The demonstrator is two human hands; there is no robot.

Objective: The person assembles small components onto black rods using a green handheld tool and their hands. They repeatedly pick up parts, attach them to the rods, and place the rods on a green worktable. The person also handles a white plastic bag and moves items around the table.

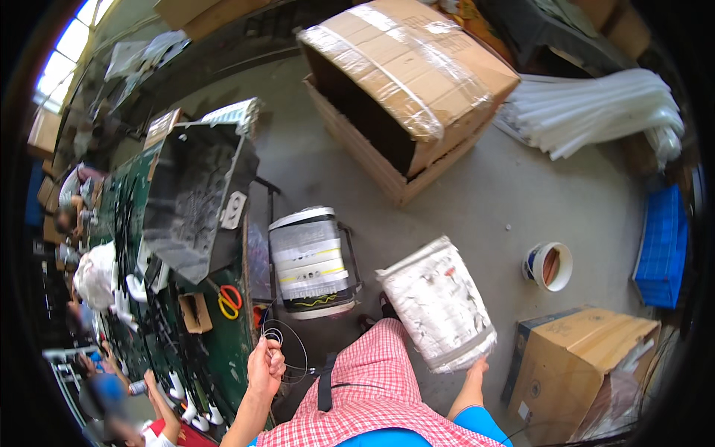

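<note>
My left hand [266, 366] is closed in a fist near the table's edge. A thin pale wire [304, 344] comes out of it in loose loops, with a small coil above the fingers. My right hand [479, 365] grips the lower right corner of a flat white package [439, 302], seemingly wrapped in plastic, with grey bands at both ends. The package hangs tilted over the floor, right of my checked apron [365, 372]; part of the hand's fingers is hidden behind it. Ahead of my left hand is a stool [309, 261] covered with printed white and grey wrapping.
Left, a green worktable [223, 339] bears a grey plastic bin [197, 194], scissors [229, 302], a small open carton [195, 313] and black strips. A large cardboard box [410, 82] stands ahead. Right are a bucket [547, 267], blue crate [661, 246] and carton [577, 365]. Other people sit far left.
</note>
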